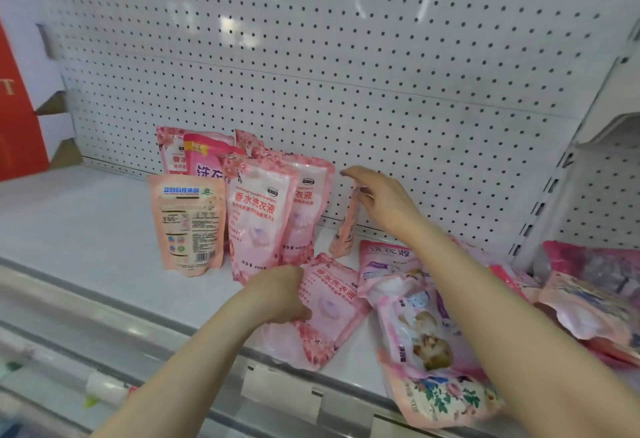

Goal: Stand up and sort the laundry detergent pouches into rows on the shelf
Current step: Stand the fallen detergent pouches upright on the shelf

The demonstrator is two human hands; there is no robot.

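Left hand [277, 295] grips a flat pouch [329, 306], hiding its corner; right hand [381, 202] pinches an edge-on pouch [344, 230].

Bare left hand [278, 295], right hand [379, 200]

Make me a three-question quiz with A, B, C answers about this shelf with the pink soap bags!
1. Where is the red box? A) far right B) far left C) in a hand
2. What colour is the pegboard? A) white B) black C) green
3. How is the pouch that the left hand grips? A) hanging from a hook B) standing upright C) lying flat

Answers: 1 B, it stands at the far left beside the pegboard. 2 A, the holed back wall is white. 3 C, it lies flat on the shelf near the front edge.
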